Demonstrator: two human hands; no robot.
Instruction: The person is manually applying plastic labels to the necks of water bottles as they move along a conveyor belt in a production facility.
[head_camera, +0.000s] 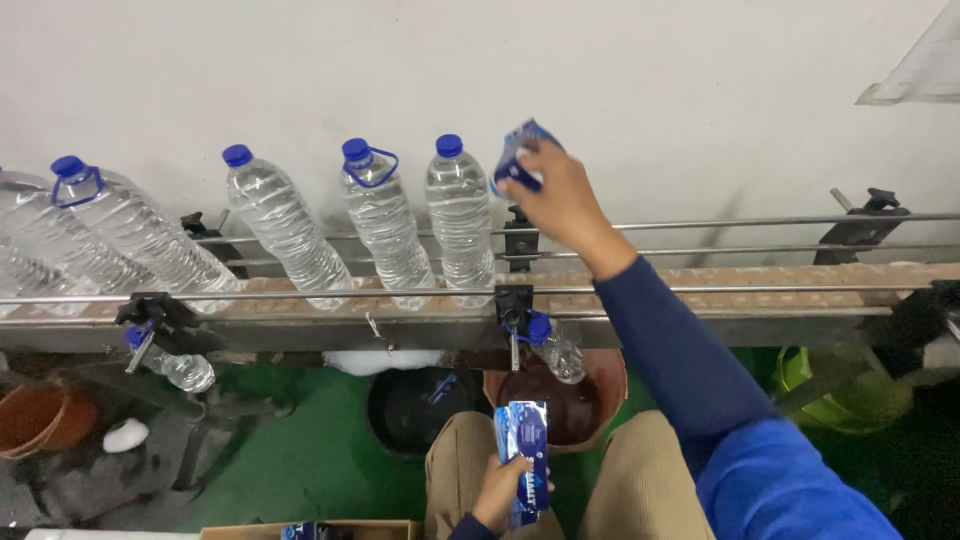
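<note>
Right hand (562, 190): fingers closed on a blue-and-white plastic label sleeve (517, 158), just beside a clear blue-capped plastic water bottle (459, 222) (on the conveyor). Left hand (503, 491): fingers grip a stack of blue label sleeves (526, 458).

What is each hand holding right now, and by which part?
Right hand holds a blue-and-white plastic label sleeve, grip on its lower end. Left hand holds a stack of the same label sleeves by its bottom end.

Clear glossy plastic water bottles (383, 225) with matt blue plastic caps, between smooth metal guide rails (700, 223); glossy blue printed film labels (527, 475).
</note>
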